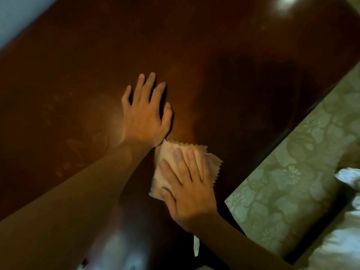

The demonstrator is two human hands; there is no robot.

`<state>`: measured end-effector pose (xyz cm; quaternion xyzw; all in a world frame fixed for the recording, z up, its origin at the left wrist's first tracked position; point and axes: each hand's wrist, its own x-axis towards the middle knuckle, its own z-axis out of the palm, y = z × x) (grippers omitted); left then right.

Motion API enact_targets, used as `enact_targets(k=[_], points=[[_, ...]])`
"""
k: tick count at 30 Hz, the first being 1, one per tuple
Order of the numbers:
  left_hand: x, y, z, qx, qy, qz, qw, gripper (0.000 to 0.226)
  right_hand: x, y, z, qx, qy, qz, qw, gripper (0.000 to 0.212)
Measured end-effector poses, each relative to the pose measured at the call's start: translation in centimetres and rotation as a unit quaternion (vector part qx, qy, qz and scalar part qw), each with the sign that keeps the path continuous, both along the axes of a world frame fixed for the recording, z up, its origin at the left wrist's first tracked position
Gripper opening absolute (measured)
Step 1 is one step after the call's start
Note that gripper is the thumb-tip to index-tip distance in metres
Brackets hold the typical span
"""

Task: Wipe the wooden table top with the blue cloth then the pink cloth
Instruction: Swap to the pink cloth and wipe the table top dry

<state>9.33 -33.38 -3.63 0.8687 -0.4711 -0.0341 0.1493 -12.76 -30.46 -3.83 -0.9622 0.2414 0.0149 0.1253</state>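
Note:
The dark glossy wooden table top [68, 78] fills most of the view. My left hand [145, 112] lies flat on it near the middle, fingers spread, holding nothing. Just below and to the right, my right hand [187, 184] presses flat on the pink cloth [211, 159], a folded square with zigzag edges lying on the wood. The cloth's near half is hidden under my fingers and palm. No blue cloth is in view.
The table's right edge [303, 117] runs diagonally, with floral-patterned flooring [288, 182] beyond it. A blurred white object [348, 176] sits at the far right. A pale wall or floor strip [17, 14] shows at the top left. Smudges mark the wood at left.

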Motion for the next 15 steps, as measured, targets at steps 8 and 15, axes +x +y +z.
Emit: enact_targets(k=[8,15], points=[[0.1,0.0,-0.3,-0.001,0.000,0.002,1.000,0.051,0.2,-14.2,0.4,-0.032,0.046,-0.110,0.992,0.064],[-0.1,0.0,-0.2,0.000,-0.011,0.005,1.000,0.052,-0.7,-9.6,0.2,-0.015,0.048,-0.105,0.993,0.068]])
